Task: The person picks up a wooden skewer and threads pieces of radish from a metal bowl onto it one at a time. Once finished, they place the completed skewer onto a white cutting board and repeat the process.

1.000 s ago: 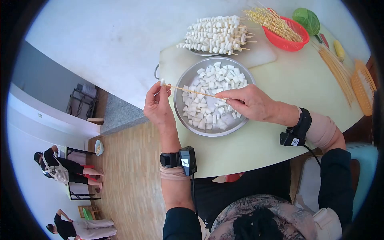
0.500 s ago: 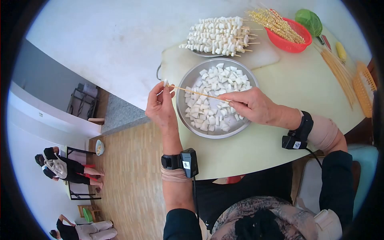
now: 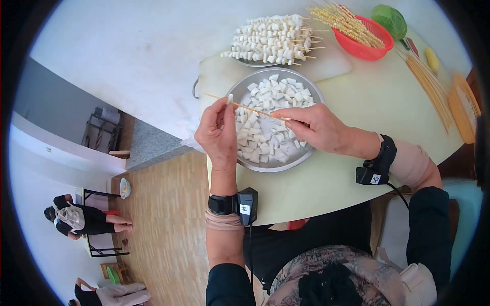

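A thin bamboo skewer point(image 3: 253, 109) runs across the left side of a round metal pan point(image 3: 293, 154). My right hand point(image 3: 326, 130) pinches it near its right end. With thumb and fingertips, my left hand point(image 3: 218, 130) grips a white chunk point(image 3: 230, 99) on the skewer, and the pointed tip sticks out beyond it to the left. Loose white cut chunks point(image 3: 278, 92) of what may be radish fill much of the pan below both hands. Behind the pan, a pile of loaded white skewers point(image 3: 270, 38) rests on a metal dish.
A red basket point(image 3: 365, 48) holds skewers of pale yellow pieces point(image 3: 352, 25). Nearby are a green cabbage point(image 3: 389, 22), a yellow vegetable point(image 3: 432, 59), bare skewers point(image 3: 426, 86) and an orange basket point(image 3: 462, 112). A white board point(image 3: 332, 69) lies under the dish. Two people are at far left.
My left hand has moved right along the skewer with the white chunk, so the tip now pokes out past it. The right hand stays near the other end.
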The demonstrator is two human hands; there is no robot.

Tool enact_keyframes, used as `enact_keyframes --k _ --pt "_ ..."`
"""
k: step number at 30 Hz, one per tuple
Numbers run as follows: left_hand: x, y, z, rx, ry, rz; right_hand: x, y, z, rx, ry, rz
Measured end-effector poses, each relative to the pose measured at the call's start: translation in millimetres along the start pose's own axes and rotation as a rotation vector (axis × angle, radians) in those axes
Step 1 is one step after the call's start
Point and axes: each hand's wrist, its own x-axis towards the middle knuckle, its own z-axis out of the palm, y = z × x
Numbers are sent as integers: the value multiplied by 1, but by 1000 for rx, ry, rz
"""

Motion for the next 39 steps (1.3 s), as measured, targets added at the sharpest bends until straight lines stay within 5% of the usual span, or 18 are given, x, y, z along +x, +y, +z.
enact_keyframes --k 6,10,23,25,35,39 --pt "0 6 2 -138 -26 -89 1 2 -2 11 -8 68" --pt "-10 17 16 -132 -252 -49 7 2 0 54 44 50" --pt "9 14 0 -161 91 -135 12 -1 -6 143 -53 150" --pt "9 15 -1 -137 96 -136 11 -2 -8 137 -184 254" --pt "3 15 8 -148 12 -125 9 -6 -8 139 -186 310" --pt "-1 12 10 -161 -28 -123 8 -2 -4 56 -53 150"
